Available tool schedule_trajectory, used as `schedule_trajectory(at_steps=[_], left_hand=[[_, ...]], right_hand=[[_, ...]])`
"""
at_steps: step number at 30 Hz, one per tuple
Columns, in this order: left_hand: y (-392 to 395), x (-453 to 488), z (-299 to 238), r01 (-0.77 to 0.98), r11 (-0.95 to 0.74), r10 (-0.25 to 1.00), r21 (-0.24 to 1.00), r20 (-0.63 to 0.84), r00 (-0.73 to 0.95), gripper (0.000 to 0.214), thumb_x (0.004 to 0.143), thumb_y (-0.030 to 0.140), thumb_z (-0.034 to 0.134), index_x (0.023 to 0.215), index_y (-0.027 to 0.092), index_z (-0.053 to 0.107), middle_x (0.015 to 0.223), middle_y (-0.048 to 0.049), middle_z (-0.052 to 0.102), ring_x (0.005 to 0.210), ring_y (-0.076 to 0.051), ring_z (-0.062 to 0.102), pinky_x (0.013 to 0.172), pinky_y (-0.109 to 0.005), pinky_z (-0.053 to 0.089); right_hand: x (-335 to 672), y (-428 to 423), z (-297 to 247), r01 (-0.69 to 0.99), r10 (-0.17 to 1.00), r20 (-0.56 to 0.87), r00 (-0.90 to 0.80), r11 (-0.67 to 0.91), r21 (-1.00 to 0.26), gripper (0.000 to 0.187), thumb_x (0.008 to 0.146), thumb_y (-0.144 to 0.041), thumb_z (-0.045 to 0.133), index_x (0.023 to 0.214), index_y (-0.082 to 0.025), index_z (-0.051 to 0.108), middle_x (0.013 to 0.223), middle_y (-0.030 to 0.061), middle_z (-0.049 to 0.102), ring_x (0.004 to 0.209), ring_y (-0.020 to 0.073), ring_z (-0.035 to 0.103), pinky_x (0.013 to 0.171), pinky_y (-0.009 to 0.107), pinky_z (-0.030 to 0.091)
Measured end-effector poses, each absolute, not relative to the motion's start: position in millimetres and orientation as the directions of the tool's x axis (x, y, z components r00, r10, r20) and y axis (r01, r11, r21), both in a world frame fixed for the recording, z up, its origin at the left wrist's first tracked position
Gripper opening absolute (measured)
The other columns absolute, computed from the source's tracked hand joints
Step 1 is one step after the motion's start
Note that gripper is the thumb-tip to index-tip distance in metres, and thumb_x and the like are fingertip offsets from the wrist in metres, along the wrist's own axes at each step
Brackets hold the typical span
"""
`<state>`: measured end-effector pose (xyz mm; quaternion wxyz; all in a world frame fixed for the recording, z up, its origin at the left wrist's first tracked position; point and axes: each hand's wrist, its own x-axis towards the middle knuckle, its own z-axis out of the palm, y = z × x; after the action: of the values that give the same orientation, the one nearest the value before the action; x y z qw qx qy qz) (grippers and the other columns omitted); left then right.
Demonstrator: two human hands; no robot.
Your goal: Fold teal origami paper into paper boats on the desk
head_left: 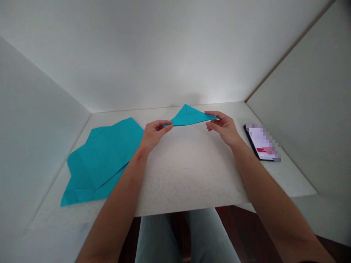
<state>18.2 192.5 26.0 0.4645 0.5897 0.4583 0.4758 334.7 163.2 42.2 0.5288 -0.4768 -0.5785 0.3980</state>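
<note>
A small folded turquoise paper triangle [189,116] is held up just above the white speckled table [186,175]. My left hand [155,133] pinches its left corner between thumb and fingers. My right hand [223,126] pinches its right corner the same way. The triangle's peak points away from me, and a crease runs down from that peak. Both forearms reach in from the near edge of the table.
A pile of larger turquoise paper sheets [101,160] lies flat on the left of the table. A black phone [261,142] with a lit screen lies at the right. White walls close the table in on three sides.
</note>
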Motion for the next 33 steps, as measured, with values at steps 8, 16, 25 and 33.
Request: schedule_trajectory(at_steps=[8, 16, 25, 33], left_hand=[[191.4, 21.9, 27.0, 0.072, -0.208, 0.973, 0.975, 0.2, 0.113, 0.038, 0.079, 0.056, 0.09, 0.094, 0.021, 0.086, 0.072, -0.002, 0.068, 0.064, -0.012, 0.053, 0.055, -0.025, 0.039], [182.7, 23.3, 29.1, 0.287, -0.349, 0.93, 0.892, 0.293, 0.221, 0.034, 0.089, 0.051, 0.082, 0.109, 0.024, 0.082, 0.085, -0.0035, 0.076, 0.068, -0.014, 0.062, 0.065, -0.027, 0.046], [174.7, 27.9, 34.8, 0.646, -0.455, 0.882, 0.613, 0.209, 0.423, 0.033, 0.105, 0.047, 0.059, 0.098, 0.022, 0.078, 0.088, -0.0057, 0.078, 0.073, -0.018, 0.066, 0.072, -0.033, 0.045], [168.9, 35.1, 26.2, 0.481, -0.327, 0.884, 0.814, 0.084, 0.459, 0.084, 0.096, 0.038, 0.072, 0.17, 0.019, 0.038, 0.088, 0.0003, 0.073, 0.071, -0.017, 0.065, 0.072, -0.031, 0.053]], right_hand=[[329.0, 164.9, 38.6, 0.132, 0.972, 0.231, 0.05, 0.223, -0.966, 0.045, 0.073, -0.048, 0.095, 0.11, -0.028, 0.08, 0.09, -0.0011, 0.076, 0.066, 0.0141, 0.063, 0.064, 0.033, 0.061], [321.0, 167.7, 30.5, 0.313, 0.934, 0.291, 0.206, 0.219, -0.924, 0.034, 0.082, -0.056, 0.087, 0.09, -0.026, 0.072, 0.081, 0.0002, 0.074, 0.061, 0.0152, 0.058, 0.056, 0.031, 0.052], [303.5, 155.4, 36.9, 0.534, 0.78, 0.619, -0.094, 0.564, -0.63, 0.014, 0.101, -0.035, 0.072, 0.107, -0.029, 0.083, 0.099, 0.0054, 0.076, 0.083, 0.0197, 0.07, 0.066, 0.033, 0.06], [297.4, 152.2, 38.3, 0.542, 0.689, 0.63, -0.359, 0.703, -0.461, 0.02, 0.107, -0.032, 0.067, 0.12, -0.031, 0.082, 0.109, 0.007, 0.082, 0.097, 0.0237, 0.074, 0.087, 0.043, 0.061]])
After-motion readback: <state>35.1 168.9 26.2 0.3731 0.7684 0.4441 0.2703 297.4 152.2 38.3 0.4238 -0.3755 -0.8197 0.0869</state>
